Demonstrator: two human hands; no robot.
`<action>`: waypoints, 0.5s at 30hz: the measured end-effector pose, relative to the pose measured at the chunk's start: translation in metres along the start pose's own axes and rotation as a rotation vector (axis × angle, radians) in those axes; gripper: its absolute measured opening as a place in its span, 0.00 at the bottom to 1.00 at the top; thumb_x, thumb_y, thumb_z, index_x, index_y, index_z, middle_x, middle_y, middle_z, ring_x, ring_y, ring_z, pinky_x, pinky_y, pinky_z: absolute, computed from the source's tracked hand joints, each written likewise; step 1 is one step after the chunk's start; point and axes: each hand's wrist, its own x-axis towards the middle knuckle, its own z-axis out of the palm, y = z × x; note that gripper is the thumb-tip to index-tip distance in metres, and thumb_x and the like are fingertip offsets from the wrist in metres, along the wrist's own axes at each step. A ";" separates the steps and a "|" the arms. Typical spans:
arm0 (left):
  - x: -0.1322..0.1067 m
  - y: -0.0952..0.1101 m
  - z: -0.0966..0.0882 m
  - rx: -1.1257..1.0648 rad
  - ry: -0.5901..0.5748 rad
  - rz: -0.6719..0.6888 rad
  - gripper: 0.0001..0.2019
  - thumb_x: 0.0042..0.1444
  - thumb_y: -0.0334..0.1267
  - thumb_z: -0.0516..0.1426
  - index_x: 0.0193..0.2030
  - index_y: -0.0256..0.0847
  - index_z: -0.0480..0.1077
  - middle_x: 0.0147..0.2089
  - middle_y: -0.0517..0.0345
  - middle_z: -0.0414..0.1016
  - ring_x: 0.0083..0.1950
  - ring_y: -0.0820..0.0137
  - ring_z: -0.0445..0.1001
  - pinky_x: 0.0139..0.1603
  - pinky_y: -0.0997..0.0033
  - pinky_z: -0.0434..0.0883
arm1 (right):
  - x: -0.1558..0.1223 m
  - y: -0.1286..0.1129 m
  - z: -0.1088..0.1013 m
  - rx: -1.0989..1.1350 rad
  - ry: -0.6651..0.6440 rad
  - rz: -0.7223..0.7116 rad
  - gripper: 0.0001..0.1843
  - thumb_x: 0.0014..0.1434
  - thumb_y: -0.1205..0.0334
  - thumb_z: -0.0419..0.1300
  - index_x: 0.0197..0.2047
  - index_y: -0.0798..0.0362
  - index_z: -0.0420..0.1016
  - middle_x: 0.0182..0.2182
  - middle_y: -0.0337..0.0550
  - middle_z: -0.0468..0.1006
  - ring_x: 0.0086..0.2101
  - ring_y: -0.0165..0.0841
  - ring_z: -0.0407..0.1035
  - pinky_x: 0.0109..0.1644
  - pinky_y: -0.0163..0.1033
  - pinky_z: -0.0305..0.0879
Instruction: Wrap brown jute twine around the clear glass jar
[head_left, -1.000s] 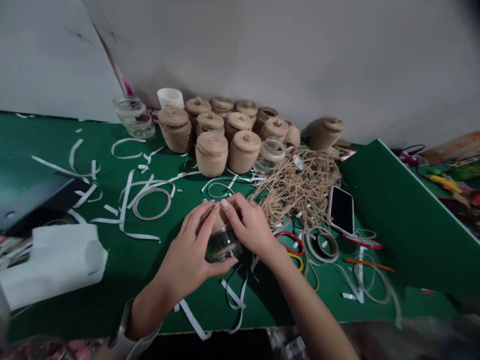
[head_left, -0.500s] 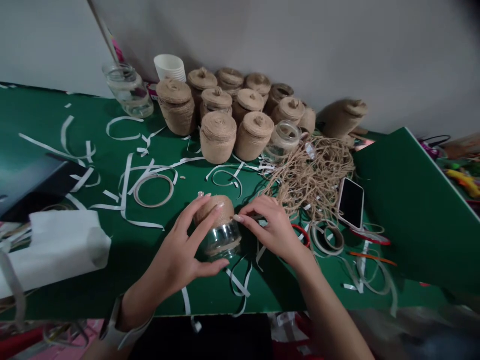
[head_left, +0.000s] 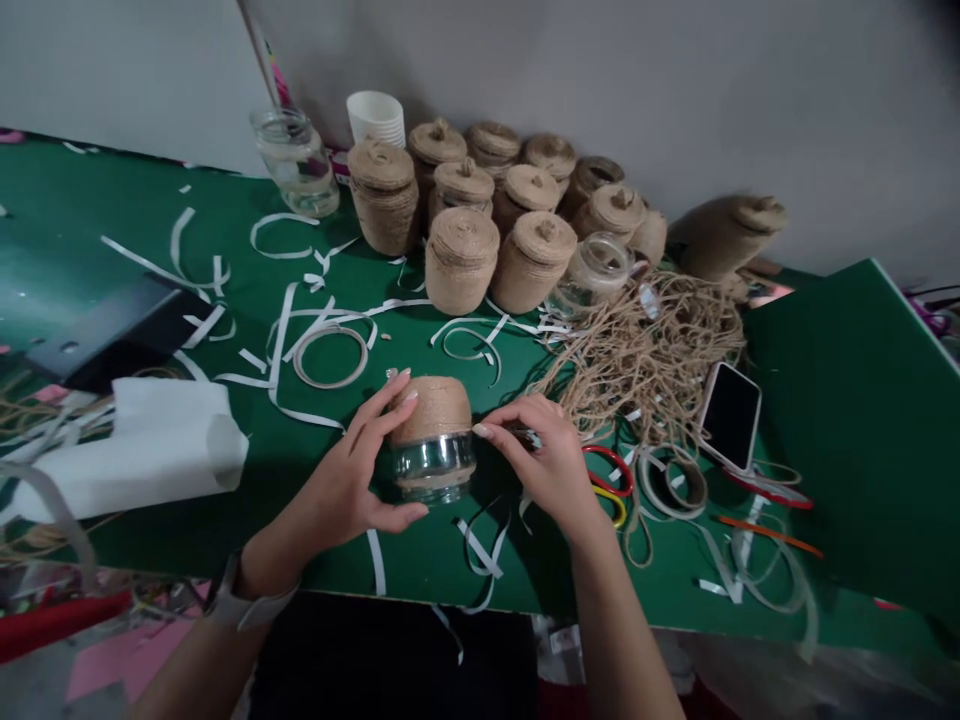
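Note:
My left hand grips a glass jar from its left side, fingers over the upper part and thumb low near the rim. The jar stands mouth down, tilted slightly. Tan jute twine wraps its upper half in tight coils, and the lower half is bare glass. At the jar's right edge, my right hand has thumb and forefinger pinched on the twine where it meets the last coil. The strand inside that hand is mostly hidden.
Several twine-wrapped jars stand at the back, beside a bare jar. A heap of loose twine, a phone, scissors and tape rolls lie at right. White strips litter the green table.
The view has shifted, so the scene sits differently in the frame. My left fingers have slid toward the jar's left side, showing more of its wrapped part. My right hand stays at the jar's right edge.

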 end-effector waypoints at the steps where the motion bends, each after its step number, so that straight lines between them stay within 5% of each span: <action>1: -0.001 0.001 -0.002 0.004 -0.015 -0.015 0.47 0.53 0.43 0.66 0.73 0.43 0.44 0.75 0.36 0.43 0.75 0.42 0.44 0.70 0.35 0.54 | -0.001 0.000 0.000 -0.003 0.005 0.004 0.07 0.62 0.57 0.63 0.32 0.48 0.77 0.29 0.37 0.78 0.35 0.34 0.70 0.45 0.43 0.60; 5: 0.001 0.015 -0.016 0.059 -0.091 -0.104 0.47 0.53 0.40 0.66 0.73 0.43 0.43 0.75 0.38 0.45 0.75 0.45 0.47 0.70 0.39 0.56 | -0.006 -0.004 0.004 -0.031 0.021 -0.022 0.07 0.62 0.58 0.63 0.33 0.48 0.77 0.30 0.37 0.78 0.36 0.34 0.70 0.46 0.42 0.58; 11: 0.021 0.034 -0.019 0.275 -0.095 0.002 0.65 0.42 0.57 0.69 0.75 0.38 0.31 0.74 0.30 0.42 0.74 0.36 0.44 0.70 0.34 0.53 | -0.007 -0.010 0.012 -0.041 0.040 -0.065 0.05 0.63 0.60 0.62 0.35 0.48 0.76 0.33 0.37 0.80 0.39 0.33 0.70 0.50 0.43 0.57; 15: 0.032 0.034 -0.010 0.290 -0.137 -0.052 0.54 0.47 0.38 0.67 0.75 0.42 0.38 0.69 0.36 0.52 0.71 0.42 0.54 0.67 0.42 0.62 | -0.005 -0.012 0.010 -0.074 0.020 -0.077 0.05 0.64 0.60 0.60 0.36 0.48 0.76 0.33 0.38 0.80 0.39 0.34 0.71 0.51 0.44 0.58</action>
